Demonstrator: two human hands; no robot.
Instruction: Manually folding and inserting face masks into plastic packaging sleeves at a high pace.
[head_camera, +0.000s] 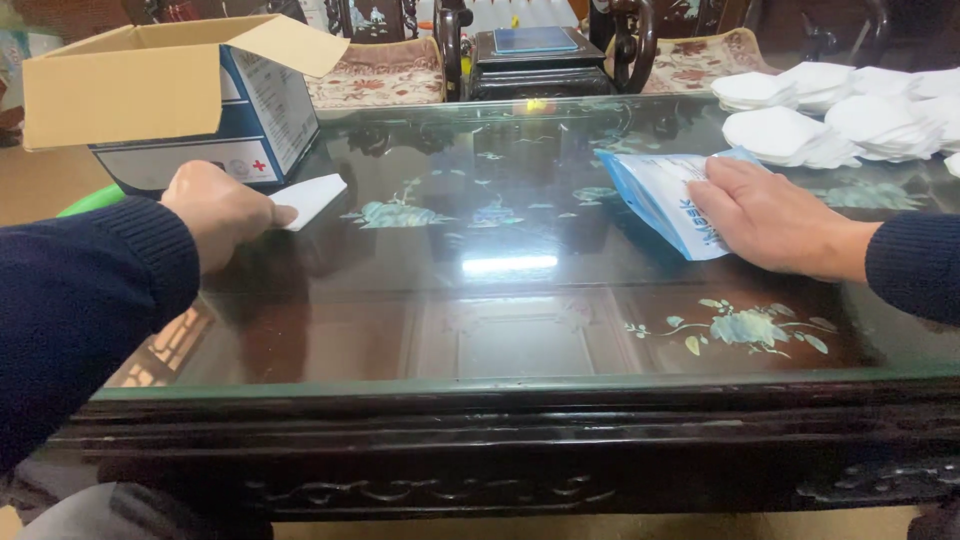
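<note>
Left hand (222, 212) pinching one white mask (310, 198); right hand (765, 215) flat on blue pouch (665, 195), unfilled; mask stacks (840, 115) remaining.

left hand (222, 212): grip closed, knuckles up | right hand (770, 218): flat, palm down

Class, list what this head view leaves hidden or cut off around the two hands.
- Left hand: fingertips hidden behind its knuckles where it grips the white mask.
- Blue pouch: near corner covered by the right hand.
- White mask stacks: cut off by the right edge.
</note>
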